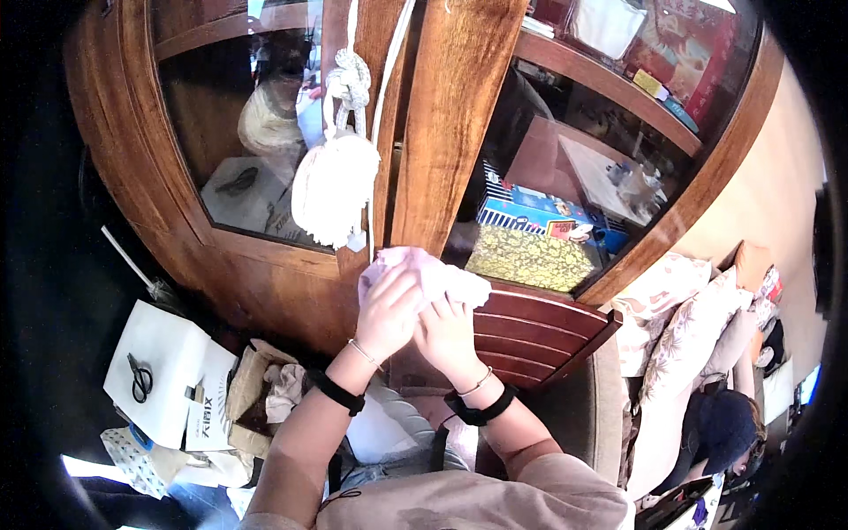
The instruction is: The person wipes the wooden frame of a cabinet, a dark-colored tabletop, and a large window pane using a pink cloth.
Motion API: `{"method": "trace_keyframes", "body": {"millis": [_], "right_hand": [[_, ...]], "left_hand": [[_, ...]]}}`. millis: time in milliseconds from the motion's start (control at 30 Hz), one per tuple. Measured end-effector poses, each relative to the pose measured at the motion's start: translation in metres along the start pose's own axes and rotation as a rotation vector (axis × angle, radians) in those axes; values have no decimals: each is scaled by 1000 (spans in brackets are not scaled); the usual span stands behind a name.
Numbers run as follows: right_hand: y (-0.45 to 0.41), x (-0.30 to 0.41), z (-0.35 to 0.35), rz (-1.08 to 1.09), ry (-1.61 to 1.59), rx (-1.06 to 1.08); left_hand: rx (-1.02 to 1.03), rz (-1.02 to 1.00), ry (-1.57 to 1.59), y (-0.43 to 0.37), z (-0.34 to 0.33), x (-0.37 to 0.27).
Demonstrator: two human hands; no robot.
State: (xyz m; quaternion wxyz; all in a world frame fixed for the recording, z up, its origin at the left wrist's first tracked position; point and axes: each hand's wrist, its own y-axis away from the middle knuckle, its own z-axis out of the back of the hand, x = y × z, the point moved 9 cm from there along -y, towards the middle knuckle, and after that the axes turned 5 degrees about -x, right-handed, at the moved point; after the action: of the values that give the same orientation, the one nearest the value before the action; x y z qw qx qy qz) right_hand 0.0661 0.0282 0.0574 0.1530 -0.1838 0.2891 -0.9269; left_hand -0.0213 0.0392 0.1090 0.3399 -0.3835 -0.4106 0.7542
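Both of my hands grip a bunched, pale lavender cloth (pixel 424 271) in front of a wooden cabinet with glass doors (pixel 457 99). Across its left part lie the fingers of my left hand (pixel 391 311). My right hand (pixel 450 334) holds the lower right part, where the cloth looks almost white in the glare. Its folds and my fingertips are partly hidden. Just above my left hand, a large white tassel (pixel 334 189) hangs from a knotted white rope (pixel 348 83) in front of the cabinet's middle post.
A slatted wooden chair back (pixel 523 331) stands right of my hands. At lower left are a white box (pixel 159 371) with black-handled scissors (pixel 140 379) on it and an open cardboard carton (pixel 252 391). Cushions (pixel 682 331) and another person (pixel 719 430) are at right.
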Motion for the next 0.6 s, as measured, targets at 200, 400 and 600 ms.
{"method": "trace_keyframes", "body": {"millis": [200, 400, 600], "right_hand": [[42, 0, -29, 114, 103, -26], [125, -17, -72, 42, 90, 213], [84, -14, -42, 75, 81, 46]], "left_hand": [[-46, 47, -109, 69, -13, -1], [268, 82, -198, 175, -57, -2], [196, 27, -122, 110, -43, -10]]}}
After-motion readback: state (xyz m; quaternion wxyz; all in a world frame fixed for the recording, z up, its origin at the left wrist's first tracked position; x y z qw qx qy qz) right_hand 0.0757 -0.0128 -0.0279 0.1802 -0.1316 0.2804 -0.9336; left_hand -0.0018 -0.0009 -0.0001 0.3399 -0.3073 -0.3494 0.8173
